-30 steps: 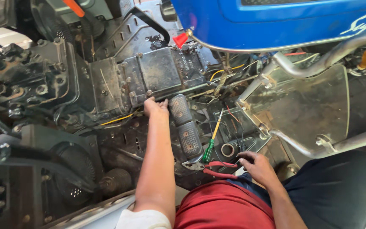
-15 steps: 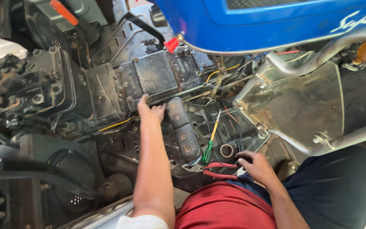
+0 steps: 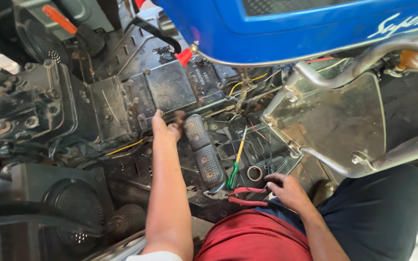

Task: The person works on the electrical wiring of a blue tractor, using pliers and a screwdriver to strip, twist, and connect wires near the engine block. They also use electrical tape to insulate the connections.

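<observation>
My left hand (image 3: 166,127) reaches forward to the lower edge of a greasy dark metal cover plate (image 3: 168,89) on the machine body. Its fingers are curled and blurred, so I cannot tell whether they grip anything. Just right of it are two ribbed grey pedals (image 3: 203,151). My right hand (image 3: 289,191) rests lower right on the floor plate, fingers spread, fingertips beside red-handled pliers (image 3: 242,196). A screwdriver (image 3: 233,173) with a green handle and yellow shaft and a small metal ring (image 3: 254,173) lie close by.
A blue hood (image 3: 291,24) overhangs the top. A bent metal footplate with tube frame (image 3: 335,121) stands to the right. A red-tipped lever (image 3: 185,57) and an orange-handled lever (image 3: 59,19) stick up at the back. Loose yellow and red wires (image 3: 247,82) run between.
The view has tilted and shifted slightly. My left hand's fingers have moved along the cover plate's edge and are now blurred. My right hand stays by the pliers.
</observation>
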